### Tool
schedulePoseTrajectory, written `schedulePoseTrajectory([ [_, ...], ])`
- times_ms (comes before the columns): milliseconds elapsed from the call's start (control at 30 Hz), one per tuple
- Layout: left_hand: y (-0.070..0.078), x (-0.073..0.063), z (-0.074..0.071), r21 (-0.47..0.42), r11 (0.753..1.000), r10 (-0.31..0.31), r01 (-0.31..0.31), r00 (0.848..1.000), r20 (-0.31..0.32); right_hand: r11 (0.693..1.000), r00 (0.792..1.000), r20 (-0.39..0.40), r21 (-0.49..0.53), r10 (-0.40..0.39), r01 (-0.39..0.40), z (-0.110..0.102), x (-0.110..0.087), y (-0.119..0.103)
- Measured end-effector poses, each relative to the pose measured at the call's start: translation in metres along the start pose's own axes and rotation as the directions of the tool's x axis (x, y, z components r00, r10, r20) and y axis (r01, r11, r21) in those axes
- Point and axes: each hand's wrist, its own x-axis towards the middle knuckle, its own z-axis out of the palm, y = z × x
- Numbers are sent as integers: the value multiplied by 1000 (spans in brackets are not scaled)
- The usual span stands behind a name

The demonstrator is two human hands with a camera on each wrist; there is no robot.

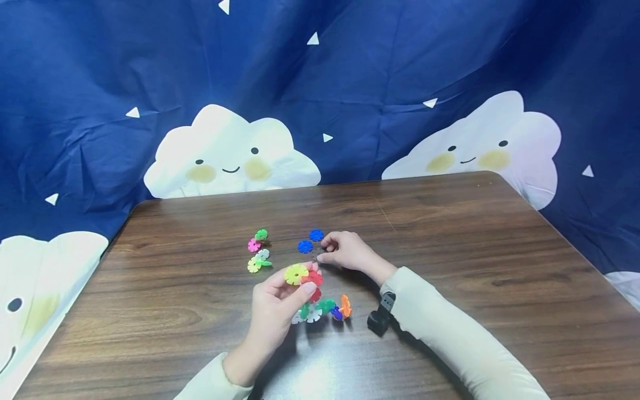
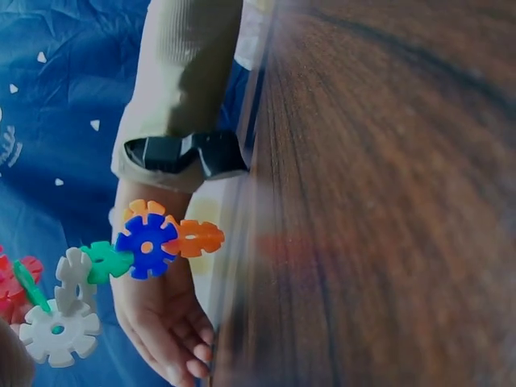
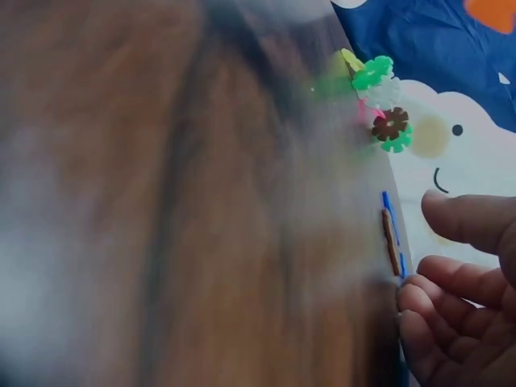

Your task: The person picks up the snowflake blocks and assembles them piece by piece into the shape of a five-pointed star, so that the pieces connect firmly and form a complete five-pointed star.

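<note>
My left hand (image 1: pixel 270 308) grips a chain of interlocking flower-shaped plastic discs by its yellow disc (image 1: pixel 296 274) and red disc (image 1: pixel 314 278). White, green, blue and orange discs (image 1: pixel 345 306) trail from it to the right; the left wrist view shows the blue disc (image 2: pixel 147 247) and a white disc (image 2: pixel 60 333) on the chain. Beside a flat brown disc (image 3: pixel 391 242) on the table, my right hand (image 1: pixel 350 253) has its thumb and fingers apart, with nothing visibly held. Just beyond those fingertips lie two loose blue discs (image 1: pixel 316 235).
On the wooden table (image 1: pixel 175 311), a small cluster of joined green, pink, white and yellow discs (image 1: pixel 254 265) lies left of the blue ones. A black wrist device (image 1: pixel 381 316) is strapped to the right sleeve. Behind the table hangs a blue cloud-print cloth (image 1: pixel 350 66).
</note>
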Motion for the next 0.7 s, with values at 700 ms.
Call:
schedulePoseTrajectory([
  [700,0,-4,-1,-2,1000,17,-17,1000,3,988,998,-31,-139,62,-66,14,8,-9],
])
